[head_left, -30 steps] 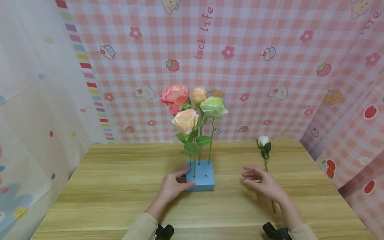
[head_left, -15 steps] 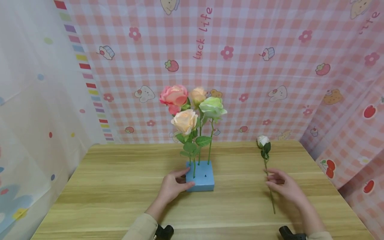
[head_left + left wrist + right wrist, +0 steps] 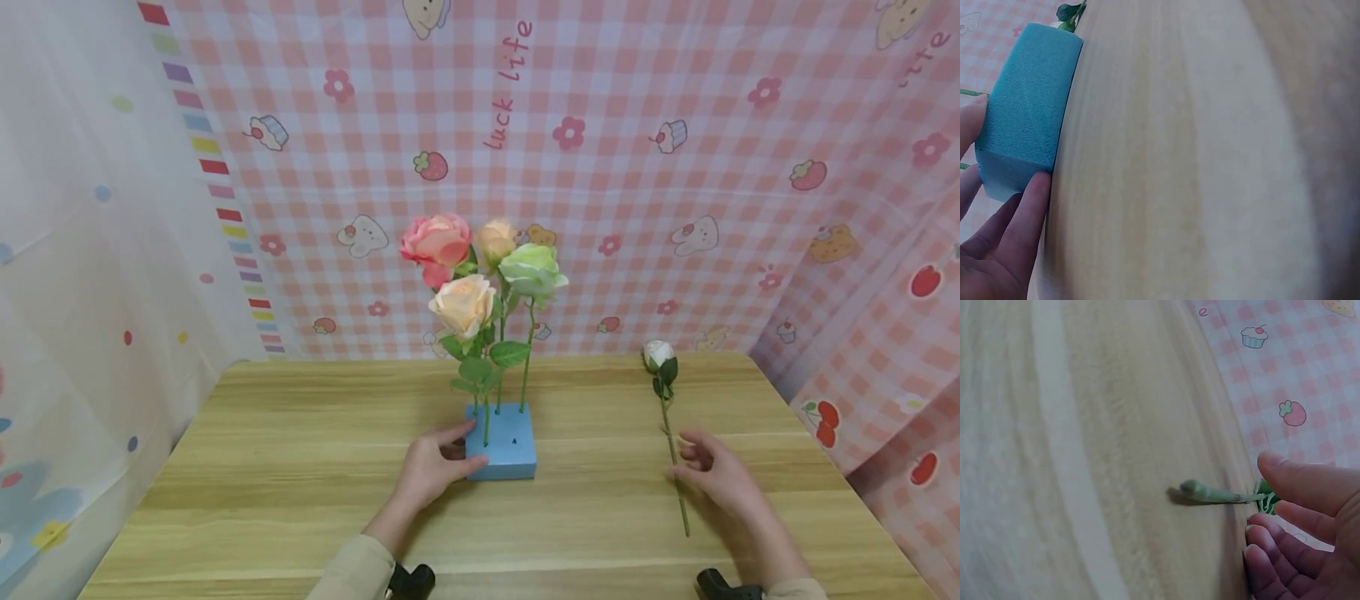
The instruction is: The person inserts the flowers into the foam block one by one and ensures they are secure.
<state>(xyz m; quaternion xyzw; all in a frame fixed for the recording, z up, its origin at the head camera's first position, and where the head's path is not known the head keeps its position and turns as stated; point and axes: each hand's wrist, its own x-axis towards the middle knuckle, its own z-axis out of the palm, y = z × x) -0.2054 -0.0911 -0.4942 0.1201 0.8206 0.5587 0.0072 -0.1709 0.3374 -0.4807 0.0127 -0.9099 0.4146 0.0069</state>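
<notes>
A blue foam block [image 3: 512,462] stands on the wooden table, with several artificial roses upright in it. Gripping its left side is my left hand [image 3: 431,468], thumb at the front and fingers along the side; the left wrist view shows the fingertips against the foam [image 3: 1029,106]. One hole in the block's top holds no stem. To the right lies a white rose [image 3: 658,355], its bloom pointing away. My right hand [image 3: 720,477] is beside its stem [image 3: 1210,492], thumb and fingers apart around it; whether they touch it I cannot tell.
The upright blooms are a pink rose [image 3: 437,242], a front peach rose [image 3: 463,306], a rear peach rose [image 3: 497,240] and a green rose [image 3: 534,268]. A pink checked cloth [image 3: 622,183] hangs behind the table [image 3: 300,467].
My right hand has moved right to the white rose's stem, then slightly down along it toward me. The left hand, the block and the roses have stayed put.
</notes>
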